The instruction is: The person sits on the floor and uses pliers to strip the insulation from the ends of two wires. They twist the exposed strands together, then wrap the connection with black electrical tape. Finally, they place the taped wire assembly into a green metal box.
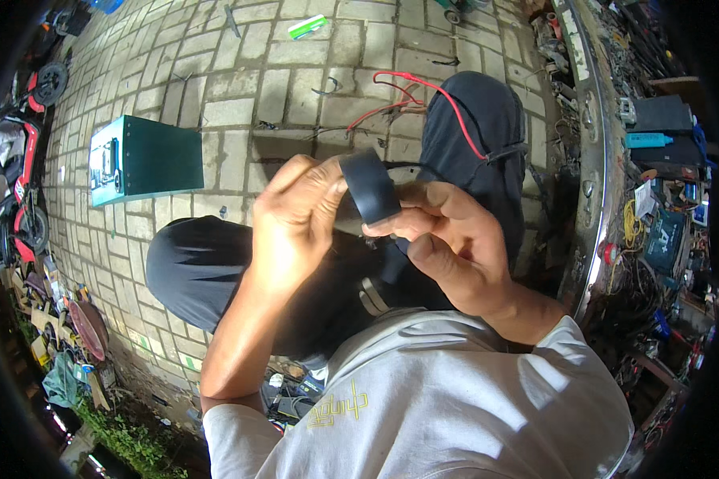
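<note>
In front of my lap I hold a roll of black tape (370,188), tilted with its smooth outer face up. My left hand (295,211) is closed on the roll's left side, thumb and fingers pinching its rim. My right hand (455,243) is at the roll's lower right edge. Its fingers are half curled and their tips seem to touch the tape; its thumb stands apart. A red cable (455,104) runs from the paving over my right knee and meets a black cable (507,152) there.
A dark green box (164,157) stands on the paving (240,96) to the left. Farther off lies a small green and white packet (307,27). A metal-edged ledge (595,160) with cluttered tools and wires runs along the right. Red motorbikes (28,188) stand at far left.
</note>
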